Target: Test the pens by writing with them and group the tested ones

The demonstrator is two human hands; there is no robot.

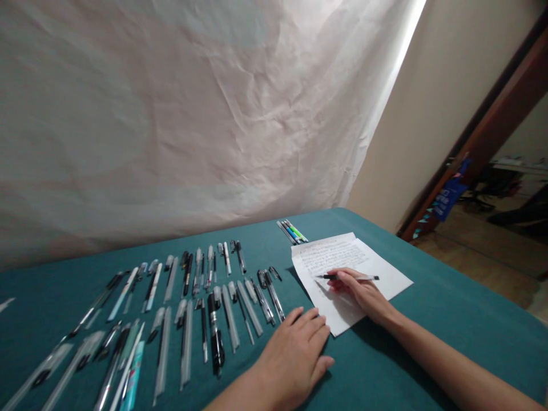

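Pen (347, 277): slim, dark grip section and tip at the left end, pale or clear barrel toward the right end. It lies nearly level above the sheet of paper (385, 268), tip pointing left, and seems to meet the sheet at its left part, contact not certain.

Right hand (362, 291): fingers closed around the pen near the dark grip section, thumb and forefinger pinching it. The barrel sticks out to the right past the knuckles. Heel of the hand rests on the near part of the sheet.

Left hand (295, 348): flat, palm down, fingers loosely spread, holding nothing. Fingertips lie at the near-left corner of the sheet, touching or just beside its edge; cannot tell which.

Sheet: white, covered in faint handwriting on its far half, lying skewed on the teal tablecloth (449, 319).

Rows of pens (205, 297) are laid out on the cloth to the left of the sheet, mostly clear, white and black barrels, running near to far. Small bundle of coloured pens (291, 232) lies just beyond the far-left corner of the sheet.

Creased white backdrop (192, 114) hangs behind the table. Beige wall and a brown door frame (488, 131) stand at the right, wood floor beyond.
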